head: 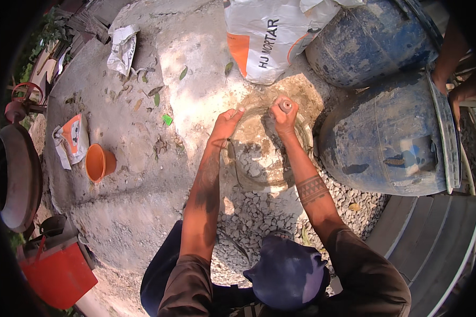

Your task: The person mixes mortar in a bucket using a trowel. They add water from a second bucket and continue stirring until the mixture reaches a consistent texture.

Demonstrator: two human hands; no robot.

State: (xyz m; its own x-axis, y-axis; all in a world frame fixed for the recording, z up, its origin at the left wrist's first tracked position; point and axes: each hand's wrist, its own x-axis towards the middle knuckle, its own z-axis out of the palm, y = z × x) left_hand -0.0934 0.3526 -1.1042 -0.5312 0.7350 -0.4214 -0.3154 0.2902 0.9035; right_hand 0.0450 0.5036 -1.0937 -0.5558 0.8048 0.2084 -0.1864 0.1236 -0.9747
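Before me on the ground stands a round, mortar-crusted tub [258,166], pale inside. My left hand [227,125] is at its upper left rim, thumb and fingers close together; whether it grips the rim is unclear. At the tub's upper right, my right hand [284,113] is wrapped around an upright wooden-looking handle [286,105], its round end showing above the fist. What the handle's lower end joins is hidden under the hand. Just beyond the tub lies a white and orange mortar bag [258,43].
Blue plastic barrels [384,142] stand at right, with another person's hands [454,99] by a rim. Gravel [258,222] lies below the tub. An orange bucket [99,162], crumpled bags [73,138] and a red-bodied wheelbarrow or machine part [59,273] are at left. Grey panels [428,233] lie lower right.
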